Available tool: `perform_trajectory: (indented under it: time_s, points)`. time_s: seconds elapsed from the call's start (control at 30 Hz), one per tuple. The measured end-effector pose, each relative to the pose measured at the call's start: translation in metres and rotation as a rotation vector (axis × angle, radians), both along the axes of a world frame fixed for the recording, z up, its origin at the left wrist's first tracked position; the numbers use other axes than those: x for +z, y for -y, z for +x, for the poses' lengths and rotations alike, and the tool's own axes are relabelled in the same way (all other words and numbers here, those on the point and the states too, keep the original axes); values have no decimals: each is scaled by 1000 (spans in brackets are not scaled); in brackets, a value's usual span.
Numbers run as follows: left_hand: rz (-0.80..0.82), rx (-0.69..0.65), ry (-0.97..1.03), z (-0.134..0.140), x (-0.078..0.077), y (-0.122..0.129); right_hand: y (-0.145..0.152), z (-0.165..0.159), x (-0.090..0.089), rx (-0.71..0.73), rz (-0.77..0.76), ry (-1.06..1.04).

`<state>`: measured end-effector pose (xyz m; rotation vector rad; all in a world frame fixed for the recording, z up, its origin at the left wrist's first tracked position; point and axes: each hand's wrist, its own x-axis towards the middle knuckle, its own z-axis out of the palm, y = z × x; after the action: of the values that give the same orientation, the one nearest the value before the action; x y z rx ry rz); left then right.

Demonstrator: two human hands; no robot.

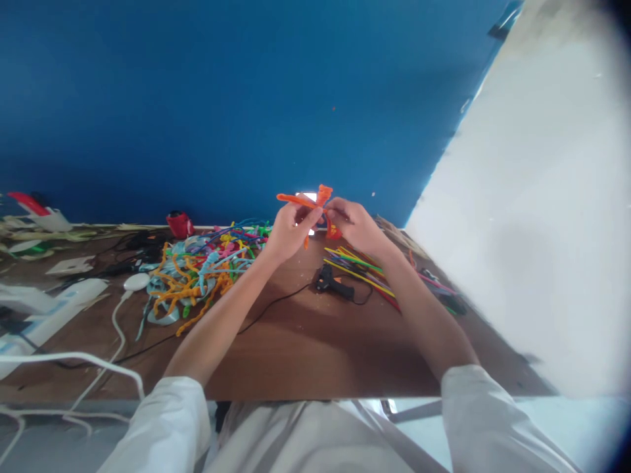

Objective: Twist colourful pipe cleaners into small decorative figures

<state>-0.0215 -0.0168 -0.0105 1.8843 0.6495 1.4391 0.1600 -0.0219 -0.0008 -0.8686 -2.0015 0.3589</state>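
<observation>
The left arm (229,312) and right arm (424,312) stretch over the near edge of the bench (305,368); left grip (290,231) and right grip (359,226), both pinching, are close together.

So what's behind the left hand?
Behind the left hand, bright white patches show, with the blue wall beyond. The hand and the orange fuzzy piece cover the rest, so what the patches belong to is unclear.

The broad white wall (532,197) on the right looks bright, while soft shadows dull the brown wooden tabletop (315,361) at lower centre. A small white patch (309,196) glares mid-frame; dark blur rims the upper-right corner.
</observation>
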Motion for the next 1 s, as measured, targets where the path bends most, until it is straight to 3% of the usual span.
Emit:
perform_trajectory:
  time_s: [0.1, 0.17, 0.23, 0.33, 0.47, 0.57, 0.67, 0.77, 0.83, 0.9, 1.0]
  points:
    - [13, -3, -7, 0, 2, 4, 3, 3, 2, 212, -261, -160]
    - [-14, 1, 20, 1, 3, 6, 4, 4, 2, 228, -279, -187]
    - [-77, 10, 77, 2, 3, 6, 4, 5, 2, 118, -121, -131]
    - [-206, 20, 184, 3, 2, 2, 2, 5, 0, -126, 270, 77]
    - [-393, -50, 252, 1, 1, -5, -2, 7, -6, -339, 663, 369]
    - [-471, -87, 274, 1, 2, -7, -3, 9, -10, -377, 819, 494]
    - [-499, -99, 287, 2, 1, -7, -3, 9, -11, -388, 855, 499]
    - [-496, -90, 268, 4, 0, -6, -3, 6, -11, -403, 788, 395]
    - [-422, -52, 247, 5, -1, -4, -4, 1, -11, -368, 658, 239]
    - [-278, 2, 210, 5, -1, -2, -3, -3, -10, -274, 430, 24]
    - [-71, 53, 165, 5, 3, 3, -2, -6, -7, -17, -70, -304]
